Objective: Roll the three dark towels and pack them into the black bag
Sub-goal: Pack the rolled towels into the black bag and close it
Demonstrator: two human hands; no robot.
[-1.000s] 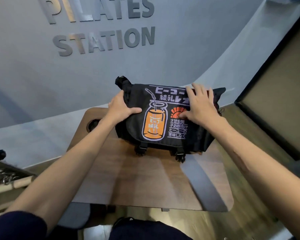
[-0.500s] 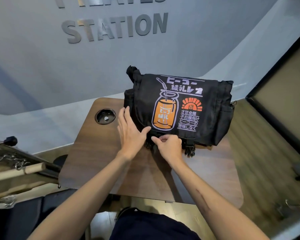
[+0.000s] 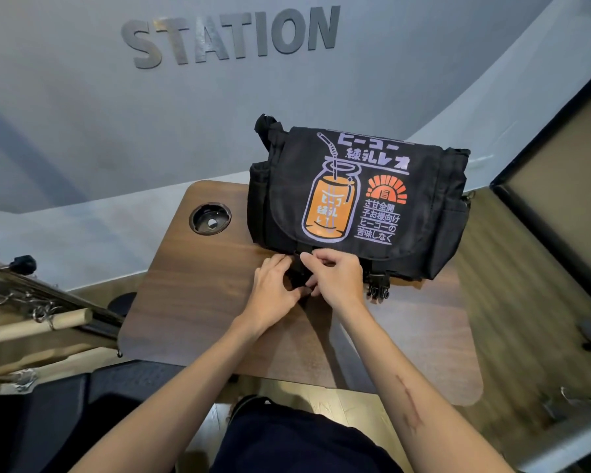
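Your left hand (image 3: pixel 276 291) and right hand (image 3: pixel 335 280) both pinch the left buckle (image 3: pixel 300 269) at the flap edge of the black bag (image 3: pixel 355 199), which lies flap-down just beyond your fingers. No towels are in view. Judged step: fastening or releasing this clasp; which one cannot be told. The second buckle (image 3: pixel 377 289), just right of your right hand, likely needs the same handling.

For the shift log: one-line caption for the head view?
Both hands, left hand and right hand, work the left buckle of the closed black bag.
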